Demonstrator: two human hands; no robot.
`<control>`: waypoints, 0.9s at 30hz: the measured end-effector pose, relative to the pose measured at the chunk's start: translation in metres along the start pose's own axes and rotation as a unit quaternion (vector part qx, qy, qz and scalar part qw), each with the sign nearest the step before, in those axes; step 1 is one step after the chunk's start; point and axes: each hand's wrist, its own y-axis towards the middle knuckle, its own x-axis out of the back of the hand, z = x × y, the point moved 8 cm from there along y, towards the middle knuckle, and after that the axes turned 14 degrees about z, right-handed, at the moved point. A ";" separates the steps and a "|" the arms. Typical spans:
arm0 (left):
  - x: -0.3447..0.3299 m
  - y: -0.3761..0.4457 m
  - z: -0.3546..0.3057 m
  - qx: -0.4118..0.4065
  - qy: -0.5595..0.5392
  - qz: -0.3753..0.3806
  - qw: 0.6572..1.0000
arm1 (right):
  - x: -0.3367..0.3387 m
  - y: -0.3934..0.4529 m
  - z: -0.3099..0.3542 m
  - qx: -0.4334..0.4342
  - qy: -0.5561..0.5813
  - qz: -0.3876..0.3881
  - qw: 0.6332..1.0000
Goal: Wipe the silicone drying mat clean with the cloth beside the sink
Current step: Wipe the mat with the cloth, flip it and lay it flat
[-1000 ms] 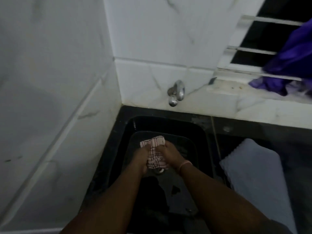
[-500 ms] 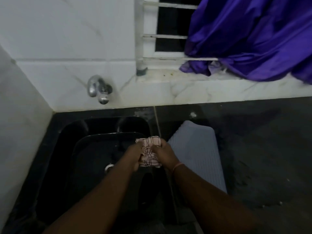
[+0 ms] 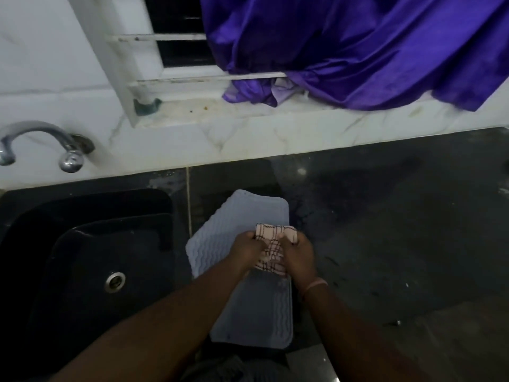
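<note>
A pale grey ribbed silicone drying mat [image 3: 253, 312] lies on the dark counter just right of the sink. Over its middle I hold a bunched pink-and-white checked cloth [image 3: 272, 250] between both hands. My left hand [image 3: 248, 252] grips the cloth's left side and my right hand [image 3: 298, 256] grips its right side. Whether the cloth touches the mat I cannot tell. My forearms hide part of the mat's near half.
A black sink [image 3: 91, 266] with a metal drain [image 3: 115, 282] sits at the left, under a chrome tap [image 3: 49, 144] on the white tiled wall. A dark, wet-looking counter [image 3: 399, 244] stretches right. A purple curtain [image 3: 358, 51] hangs over the window ledge behind.
Both hands have carried the cloth rightward from over the sink basin to above the drying mat. The view has swung right with them.
</note>
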 end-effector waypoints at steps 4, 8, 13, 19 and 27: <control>-0.061 0.020 -0.019 -0.017 0.060 0.054 0.997 | 0.058 0.003 -0.010 -0.006 -0.022 -0.109 0.994; -0.099 0.031 -0.026 -0.007 0.066 0.071 0.995 | 0.101 0.003 -0.011 -0.026 -0.070 -0.184 0.980; -0.101 0.042 -0.015 0.007 0.063 0.062 0.996 | 0.108 0.014 -0.025 -0.128 -0.191 -0.149 0.962; -0.023 0.030 -0.011 -0.031 0.089 -0.064 0.994 | 0.047 0.009 0.019 0.005 -0.474 -0.157 0.867; 0.145 -0.069 0.024 0.051 0.126 -0.401 0.906 | -0.075 0.007 -0.019 0.134 -0.547 0.098 0.821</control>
